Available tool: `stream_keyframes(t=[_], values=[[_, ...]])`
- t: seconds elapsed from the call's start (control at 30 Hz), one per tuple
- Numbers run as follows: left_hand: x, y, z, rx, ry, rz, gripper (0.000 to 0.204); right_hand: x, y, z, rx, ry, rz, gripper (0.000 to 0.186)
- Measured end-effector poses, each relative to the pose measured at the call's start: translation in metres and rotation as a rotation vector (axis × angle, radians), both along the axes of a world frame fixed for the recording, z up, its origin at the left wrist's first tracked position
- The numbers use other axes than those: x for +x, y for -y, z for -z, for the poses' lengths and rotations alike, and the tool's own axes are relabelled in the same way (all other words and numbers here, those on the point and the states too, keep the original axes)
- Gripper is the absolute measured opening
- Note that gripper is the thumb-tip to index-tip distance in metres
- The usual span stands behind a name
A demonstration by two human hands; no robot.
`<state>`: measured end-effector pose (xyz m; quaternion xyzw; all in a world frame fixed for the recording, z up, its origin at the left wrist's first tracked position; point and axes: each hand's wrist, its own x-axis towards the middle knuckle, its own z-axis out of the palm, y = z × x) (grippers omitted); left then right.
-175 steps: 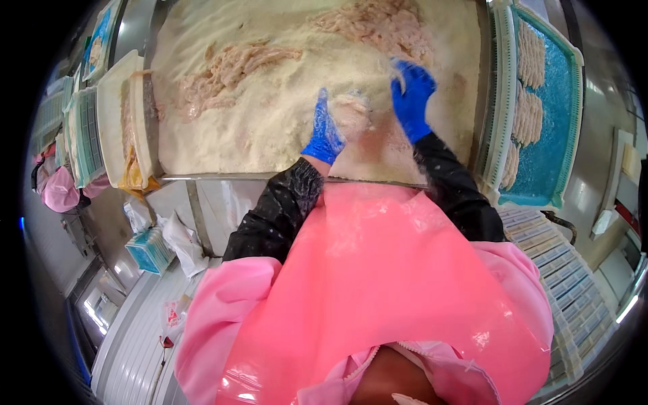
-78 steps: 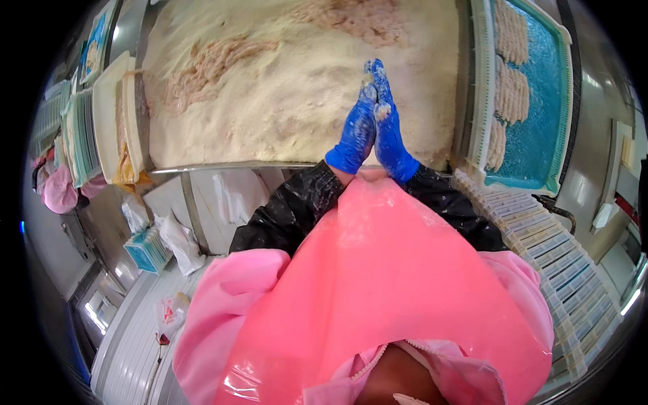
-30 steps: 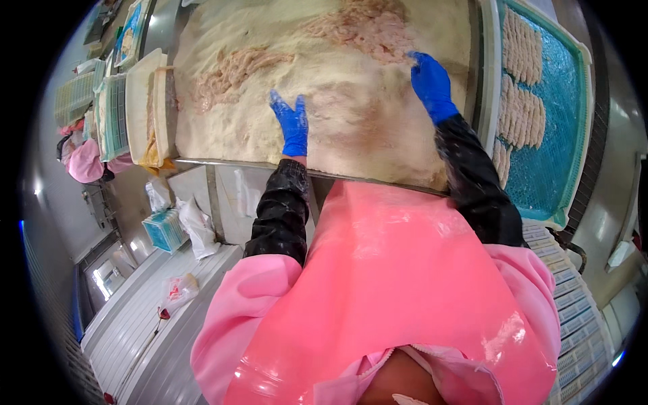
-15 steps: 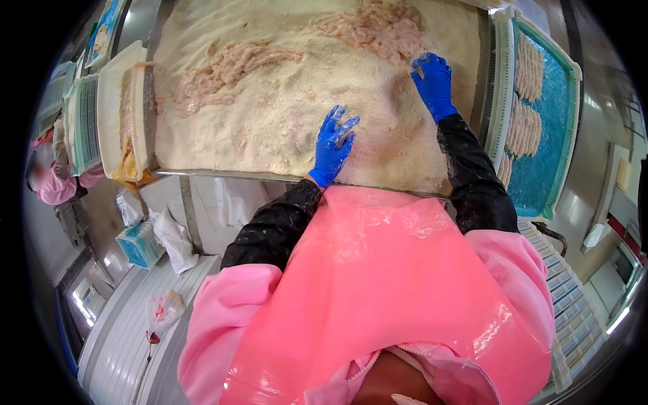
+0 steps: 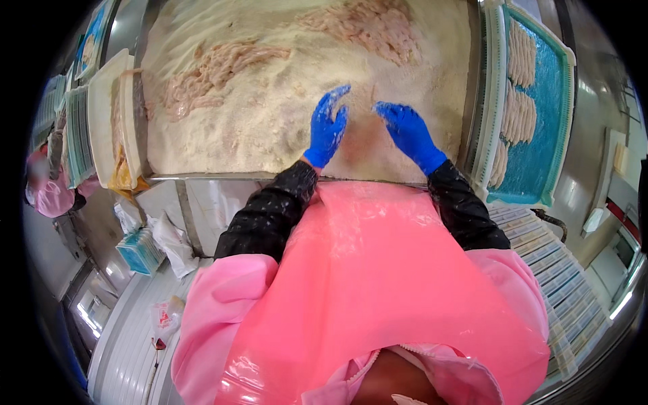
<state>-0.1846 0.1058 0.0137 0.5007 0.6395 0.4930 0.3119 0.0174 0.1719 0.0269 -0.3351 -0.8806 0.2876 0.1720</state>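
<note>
My left hand and my right hand, both in blue gloves dusted with crumbs, hover side by side over the near part of a wide metal table covered in pale breadcrumbs. Fingers on both are spread and nothing is held; a patch of pinkish meat lies in the crumbs between them. Heaps of raw meat strips lie further back, one at the left, one at the far middle. I wear black sleeves and a pink apron.
A blue tray on the right carries rows of breaded strips. White trays stand stacked at the left edge. Another person in pink is at the far left. A blue box and grated trays sit lower down.
My right hand has come back from the far right of the crumbs toward me. Both hands now sit close together near the table's front edge.
</note>
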Motion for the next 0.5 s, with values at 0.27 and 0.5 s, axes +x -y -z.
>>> stream_keyframes(t=[0.27, 0.5], values=[[0.04, -0.029, 0.043, 0.053, 0.338, -0.153, 0.027, -0.029, 0.026, 0.068, -0.307, -0.666, 0.546, 0.042], [0.047, -0.03, 0.071, -0.215, 1.563, 0.04, 0.03, -0.046, 0.019, 0.056, -0.015, -0.022, 0.438, 0.059]])
